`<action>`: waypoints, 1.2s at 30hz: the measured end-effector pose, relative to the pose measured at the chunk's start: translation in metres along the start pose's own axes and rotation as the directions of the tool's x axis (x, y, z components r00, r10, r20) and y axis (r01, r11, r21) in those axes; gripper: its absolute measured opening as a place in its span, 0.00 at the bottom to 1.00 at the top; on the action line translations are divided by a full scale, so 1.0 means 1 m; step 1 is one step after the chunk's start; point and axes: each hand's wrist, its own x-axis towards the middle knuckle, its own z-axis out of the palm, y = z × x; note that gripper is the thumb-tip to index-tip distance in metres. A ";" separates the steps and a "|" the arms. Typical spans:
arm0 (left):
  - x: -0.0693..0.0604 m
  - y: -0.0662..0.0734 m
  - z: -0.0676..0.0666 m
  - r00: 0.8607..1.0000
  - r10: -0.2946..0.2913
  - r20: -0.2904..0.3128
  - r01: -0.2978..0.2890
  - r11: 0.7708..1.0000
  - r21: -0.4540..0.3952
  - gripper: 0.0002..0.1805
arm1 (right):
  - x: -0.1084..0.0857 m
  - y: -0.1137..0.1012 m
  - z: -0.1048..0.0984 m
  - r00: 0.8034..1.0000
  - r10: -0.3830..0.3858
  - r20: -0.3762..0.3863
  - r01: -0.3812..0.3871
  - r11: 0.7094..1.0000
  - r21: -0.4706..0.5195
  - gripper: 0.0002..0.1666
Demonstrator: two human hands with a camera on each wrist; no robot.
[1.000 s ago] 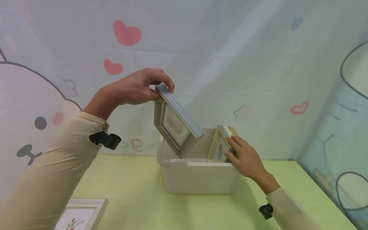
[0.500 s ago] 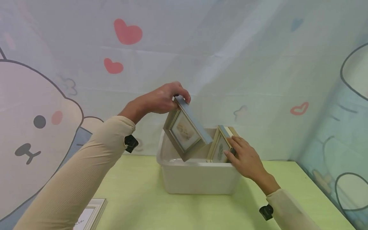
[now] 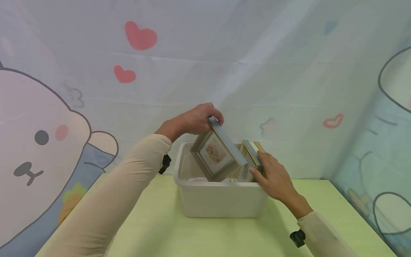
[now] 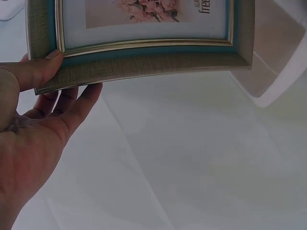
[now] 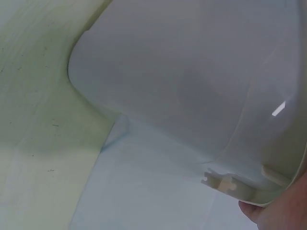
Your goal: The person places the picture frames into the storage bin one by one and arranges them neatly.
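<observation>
Backdrop cloth point(image 3: 192, 71), one, pale, hung behind the work and up the right side; printed with a large cartoon bear at left and outlined shapes at right.

Counter point(image 3: 157, 214), one, yellow-green, its back edge meeting the cloth.

Sleeves point(image 3: 135, 185), two, cream, on the arms of one person, both reaching forward to the bin.

Bin point(image 3: 221, 200), one, white, rimmed, standing on the counter in front of the cloth.

Held picture frame point(image 3: 214, 154), one, tilted with a corner downward, its lower part inside the opening of the bin, just beside the frames at right; whether it touches them I cannot tell. Brownish border, teal band, gold inner lip, picture of pink flowers point(image 4: 148, 8).

Standing frames point(image 3: 252, 150), more than one, leaning together at the right end of the bin; edges blue-grey, cream and gold; exact count hidden.

Left hand point(image 3: 199, 118), above the bin; grip clamped on the held picture frame near its upper corner, thumb on the front, fingers behind.

Right hand point(image 3: 274, 176), over the bin's right end; grip apart, fingers extended and resting against the standing frames.

Wrist cameras point(image 3: 297, 238), two, black, one at each cuff.

Hearts point(image 3: 141, 36), red, printed on the cloth above the left arm.
</observation>
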 end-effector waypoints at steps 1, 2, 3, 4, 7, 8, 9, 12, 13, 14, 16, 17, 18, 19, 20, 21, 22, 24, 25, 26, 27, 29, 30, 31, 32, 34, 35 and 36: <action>0.003 0.000 0.003 1.000 0.004 0.004 -0.004 1.000 0.009 0.21 | -0.001 0.001 0.000 1.000 0.021 -0.001 -0.021 1.000 0.008 0.40; 0.006 0.000 0.006 1.000 0.009 0.007 -0.009 1.000 0.017 0.21 | -0.001 0.001 0.000 0.999 0.044 -0.005 -0.044 0.999 0.017 0.42; 0.009 0.001 0.009 1.000 0.014 0.013 -0.014 1.000 0.025 0.21 | -0.002 0.002 0.000 0.998 0.064 -0.008 -0.064 0.998 0.024 0.43; 0.012 0.001 0.012 1.000 0.018 0.020 -0.019 0.999 0.034 0.21 | -0.003 0.002 0.000 0.997 0.080 -0.009 -0.080 0.996 0.026 0.44; 0.018 0.002 0.022 0.999 0.003 0.045 -0.005 0.999 0.047 0.23 | -0.005 0.004 -0.001 0.996 0.091 -0.012 -0.090 0.996 0.025 0.45; 0.019 0.003 0.026 0.999 -0.009 0.054 0.006 0.999 0.052 0.24 | -0.005 0.004 0.000 0.997 0.081 -0.014 -0.081 0.997 0.020 0.45; 0.021 0.002 0.029 0.998 -0.021 0.063 0.018 0.998 0.057 0.24 | -0.005 0.005 0.000 0.998 0.069 -0.012 -0.069 0.998 0.012 0.44; 0.026 0.001 0.039 0.996 -0.028 0.084 0.022 0.997 0.069 0.24 | -0.006 0.006 0.000 0.999 0.034 -0.009 -0.034 0.999 -0.015 0.43; 0.028 0.001 0.041 0.996 -0.017 0.090 0.010 0.997 0.072 0.23 | -0.007 0.007 0.000 1.000 0.031 -0.002 -0.031 0.999 -0.020 0.43; 0.031 0.001 0.044 0.996 -0.004 0.094 -0.004 0.997 0.076 0.23 | -0.008 0.008 0.000 1.000 0.029 0.006 -0.029 0.999 -0.021 0.44; 0.035 0.000 0.048 0.994 0.025 0.103 -0.033 0.996 0.083 0.21 | -0.011 0.008 -0.001 0.999 0.035 0.026 -0.035 0.999 -0.016 0.47; 0.037 0.000 0.050 0.994 0.032 0.109 -0.041 0.996 0.084 0.21 | -0.013 0.009 -0.001 0.999 0.039 0.034 -0.039 0.999 -0.010 0.48; 0.039 0.000 0.051 0.993 0.033 0.115 -0.042 0.996 0.083 0.20 | -0.014 0.009 -0.001 0.998 0.045 0.043 -0.044 0.999 -0.006 0.49; 0.041 -0.001 0.053 0.992 0.033 0.120 -0.043 0.995 0.085 0.20 | -0.015 0.009 -0.002 0.998 0.047 0.050 -0.047 0.999 -0.002 0.50; 0.043 -0.001 0.054 0.992 0.031 0.124 -0.041 0.996 0.084 0.20 | -0.016 0.010 -0.002 0.997 0.047 0.054 -0.047 0.999 0.003 0.50; 0.045 -0.002 0.055 0.991 0.029 0.129 -0.040 0.996 0.082 0.20 | -0.016 0.010 -0.003 0.997 0.047 0.057 -0.048 0.999 0.006 0.51; 0.046 -0.002 0.057 0.991 0.026 0.134 -0.036 0.996 0.078 0.20 | -0.017 0.010 -0.004 0.997 0.048 0.061 -0.048 0.999 0.011 0.51; 0.049 -0.003 0.059 0.990 0.014 0.142 -0.024 0.997 0.069 0.20 | -0.016 0.011 -0.006 0.996 0.049 0.075 -0.050 0.999 0.019 0.52; 0.051 -0.003 0.060 0.990 0.009 0.143 -0.018 0.998 0.066 0.20 | -0.016 0.011 -0.007 0.995 0.050 0.086 -0.052 0.998 0.023 0.52; 0.052 -0.003 0.061 0.990 0.001 0.143 -0.010 0.998 0.060 0.21 | -0.016 0.011 -0.009 0.994 0.051 0.097 -0.054 0.998 0.028 0.53; 0.053 -0.004 0.062 0.990 -0.007 0.143 -0.001 0.999 0.055 0.21 | -0.016 0.011 -0.010 0.993 0.054 0.108 -0.058 0.998 0.030 0.54; 0.056 -0.005 0.064 0.990 -0.018 0.137 0.012 0.999 0.046 0.22 | -0.015 0.012 -0.011 0.990 0.062 0.126 -0.066 0.997 0.030 0.56; 0.057 -0.006 0.065 0.991 -0.019 0.132 0.013 0.999 0.043 0.23 | -0.015 0.012 -0.012 0.989 0.066 0.129 -0.071 0.997 0.028 0.57; 0.059 -0.007 0.066 0.992 -0.018 0.128 0.013 0.999 0.041 0.23 | -0.015 0.011 -0.012 0.989 0.073 0.131 -0.076 0.997 0.024 0.58; 0.061 -0.008 0.068 0.992 -0.021 0.128 0.017 0.999 0.037 0.23 | -0.015 0.011 -0.012 0.989 0.076 0.129 -0.080 0.997 0.022 0.59; 0.064 -0.009 0.072 0.991 -0.025 0.134 0.021 0.999 0.031 0.24 | -0.016 0.010 -0.011 0.988 0.087 0.127 -0.091 0.996 0.023 0.59; 0.065 -0.010 0.074 0.990 -0.029 0.140 0.025 0.999 0.027 0.24 | -0.016 0.008 -0.010 0.988 0.091 0.127 -0.095 0.995 0.024 0.59; 0.066 -0.011 0.076 0.988 -0.035 0.148 0.032 0.999 0.023 0.24 | -0.016 0.007 -0.009 0.988 0.093 0.127 -0.097 0.995 0.027 0.59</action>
